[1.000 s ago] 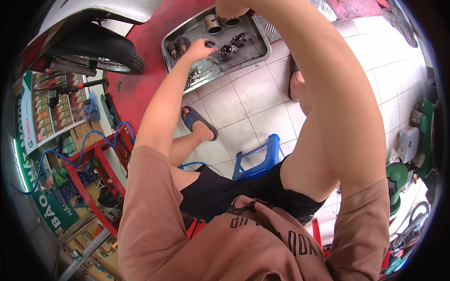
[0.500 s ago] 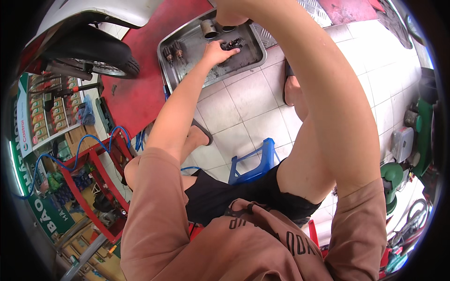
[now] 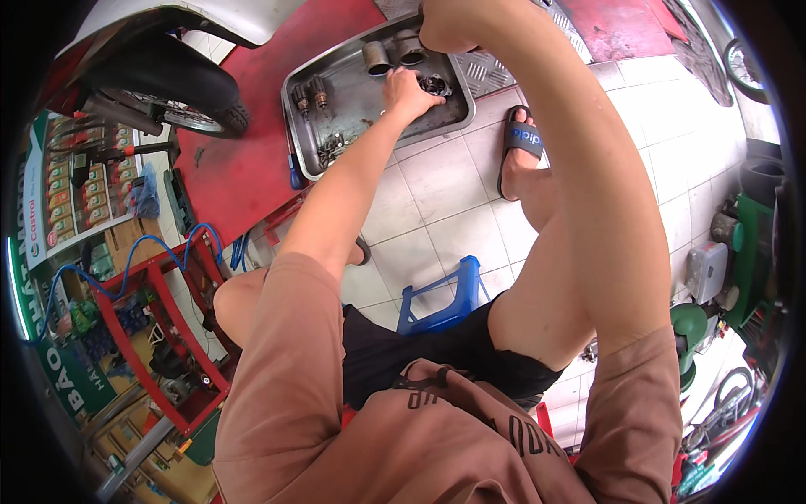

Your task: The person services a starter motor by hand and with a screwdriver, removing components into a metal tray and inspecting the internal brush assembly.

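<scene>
My left hand point(image 3: 407, 97) is low over the metal tray point(image 3: 302, 160), thumb and fingers spread around the near side of a dark metal part point(image 3: 435, 85), touching or very close to it. My right hand point(image 3: 447, 27) is curled at the tray's far right corner, beside two metal cylinders point(image 3: 375, 59); what it holds, if anything, is hidden. Two dark, rod-like parts with copper-coloured sections point(image 3: 318, 94) lie at the tray's left, and small hardware point(image 3: 334, 147) lies in its near left corner.
A motorcycle wheel point(image 3: 168, 92) stands left of the tray on a red platform point(image 3: 235, 185). A blue stool point(image 3: 441, 311) stands between my legs. A red metal rack point(image 3: 151, 336) with a coiled blue hose point(image 3: 201, 235) is at left, green equipment point(image 3: 688, 328) at right.
My left hand has moved right across the tray to the dark metal part. My right hand has shifted slightly right and down in the picture. My right sandalled foot shows more fully.
</scene>
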A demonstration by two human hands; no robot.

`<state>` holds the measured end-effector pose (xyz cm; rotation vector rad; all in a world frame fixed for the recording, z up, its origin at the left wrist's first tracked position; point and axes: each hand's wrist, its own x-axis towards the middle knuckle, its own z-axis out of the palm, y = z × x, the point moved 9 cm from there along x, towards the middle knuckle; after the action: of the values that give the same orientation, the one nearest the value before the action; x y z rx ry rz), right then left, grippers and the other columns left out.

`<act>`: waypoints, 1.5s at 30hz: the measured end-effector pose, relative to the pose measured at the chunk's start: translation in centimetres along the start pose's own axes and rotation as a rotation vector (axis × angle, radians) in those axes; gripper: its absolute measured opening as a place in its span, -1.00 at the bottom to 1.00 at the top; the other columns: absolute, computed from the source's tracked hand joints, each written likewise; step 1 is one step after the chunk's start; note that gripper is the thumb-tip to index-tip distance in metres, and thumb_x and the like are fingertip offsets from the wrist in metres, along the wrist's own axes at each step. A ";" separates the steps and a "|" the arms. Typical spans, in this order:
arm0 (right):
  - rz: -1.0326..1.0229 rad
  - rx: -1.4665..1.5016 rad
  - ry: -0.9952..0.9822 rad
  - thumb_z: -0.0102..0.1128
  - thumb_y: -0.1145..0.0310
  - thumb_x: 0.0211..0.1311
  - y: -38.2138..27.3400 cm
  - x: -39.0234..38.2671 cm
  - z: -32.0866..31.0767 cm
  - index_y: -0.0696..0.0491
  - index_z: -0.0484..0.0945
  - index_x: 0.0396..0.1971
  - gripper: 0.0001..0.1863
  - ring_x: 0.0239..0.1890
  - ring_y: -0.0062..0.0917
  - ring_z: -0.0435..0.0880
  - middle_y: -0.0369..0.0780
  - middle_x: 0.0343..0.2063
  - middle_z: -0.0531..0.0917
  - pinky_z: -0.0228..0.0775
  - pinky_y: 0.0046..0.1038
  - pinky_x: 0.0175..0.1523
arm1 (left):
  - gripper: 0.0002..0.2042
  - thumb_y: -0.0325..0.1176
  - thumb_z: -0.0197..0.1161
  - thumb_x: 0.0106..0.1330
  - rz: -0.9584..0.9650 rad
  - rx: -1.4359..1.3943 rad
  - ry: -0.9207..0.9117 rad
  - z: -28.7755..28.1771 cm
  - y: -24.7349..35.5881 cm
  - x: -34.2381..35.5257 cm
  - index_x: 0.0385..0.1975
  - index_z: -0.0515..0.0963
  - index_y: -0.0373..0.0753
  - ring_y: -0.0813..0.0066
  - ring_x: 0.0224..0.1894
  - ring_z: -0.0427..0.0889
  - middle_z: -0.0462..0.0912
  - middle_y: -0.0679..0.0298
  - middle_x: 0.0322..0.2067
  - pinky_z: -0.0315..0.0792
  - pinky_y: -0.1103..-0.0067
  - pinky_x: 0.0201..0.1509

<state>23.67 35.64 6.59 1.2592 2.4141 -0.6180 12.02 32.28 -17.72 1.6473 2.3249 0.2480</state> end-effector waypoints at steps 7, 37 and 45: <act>0.061 -0.067 0.052 0.14 0.30 0.08 1.1 1.7 1.3 0.02 0.68 -0.15 -0.67 -0.08 -0.33 0.69 -0.18 -0.14 0.71 0.52 -0.32 -0.04 | -0.39 -0.13 0.60 -0.30 0.301 -0.046 0.187 -8.0 2.2 -3.6 -0.16 0.65 -0.26 0.06 0.07 0.48 0.56 0.06 -0.12 0.40 0.30 0.16; 0.095 -0.102 0.167 0.21 0.45 -0.05 2.0 8.8 22.0 0.12 0.33 0.17 -0.34 -0.11 -0.10 0.66 0.04 -0.22 0.65 0.55 -0.22 -0.03 | -0.74 -0.04 0.29 0.27 -0.436 -1.607 -0.140 -21.2 -9.5 -17.8 -0.26 0.57 -0.08 0.68 -0.30 0.49 0.61 0.47 -0.30 0.28 0.60 -0.28; 0.106 -0.208 0.102 0.10 0.35 0.18 1.4 8.1 21.0 0.05 0.48 0.01 -0.63 -0.07 -0.17 0.67 -0.07 -0.16 0.66 0.56 -0.21 -0.06 | -0.67 -0.38 0.32 0.28 -0.194 -1.697 -0.215 -21.7 -8.2 -17.9 -0.02 0.44 -0.29 0.45 -0.04 0.53 0.57 0.30 -0.09 0.43 0.44 0.11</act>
<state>22.56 30.78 -15.41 1.3468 2.4008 -0.2703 3.16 13.17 2.68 0.4781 1.1493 1.3708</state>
